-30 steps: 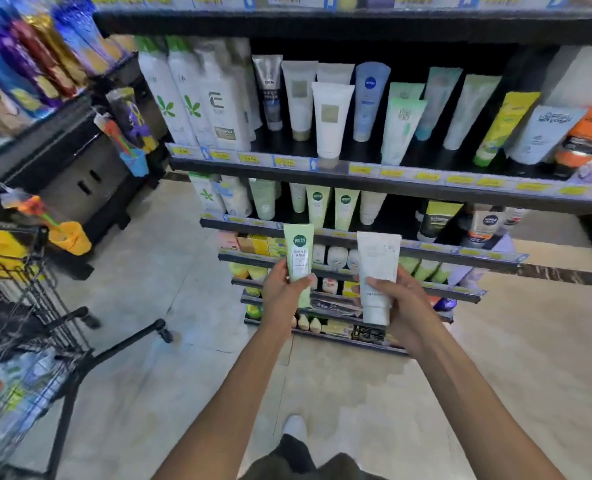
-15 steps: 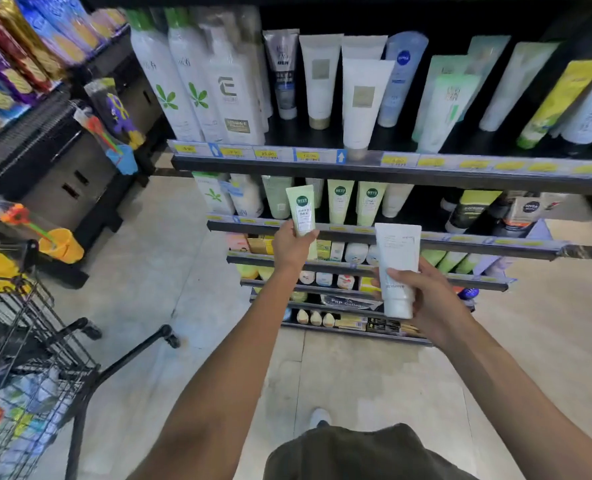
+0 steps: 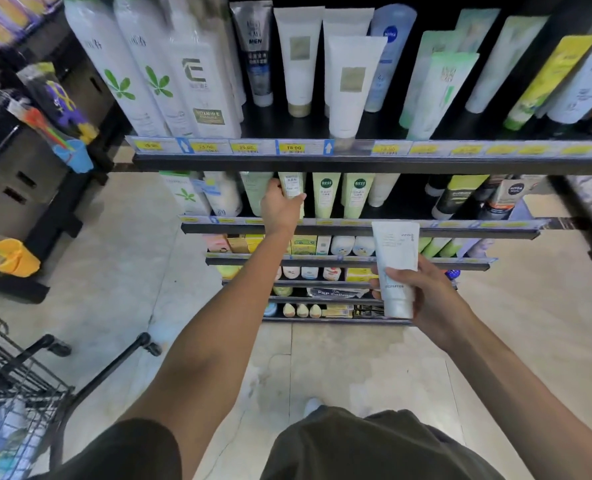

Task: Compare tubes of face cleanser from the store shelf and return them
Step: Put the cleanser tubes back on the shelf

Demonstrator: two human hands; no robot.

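While left hand (image 3: 280, 207) holds green tube (image 3: 292, 188) on shelf (image 3: 356, 227), right hand (image 3: 426, 299) grips white tube (image 3: 396, 261).

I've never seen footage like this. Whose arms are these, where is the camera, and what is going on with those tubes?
No machine here: these are a person's two bare arms, filmed by a wide-angle camera worn on their head, looking forward and down. That is why the store shelves bend and you see the person's own foot on the floor.

The left hand reaches into the second shelf and grips a pale green cleanser tube, setting it beside two matching green tubes that stand there. The right hand is held lower, away from the shelves, its fingers curled round a white cleanser tube, cap end down.

The top shelf carries taller white bottles and more tubes above yellow price tags. At lower left is a wire shopping cart.
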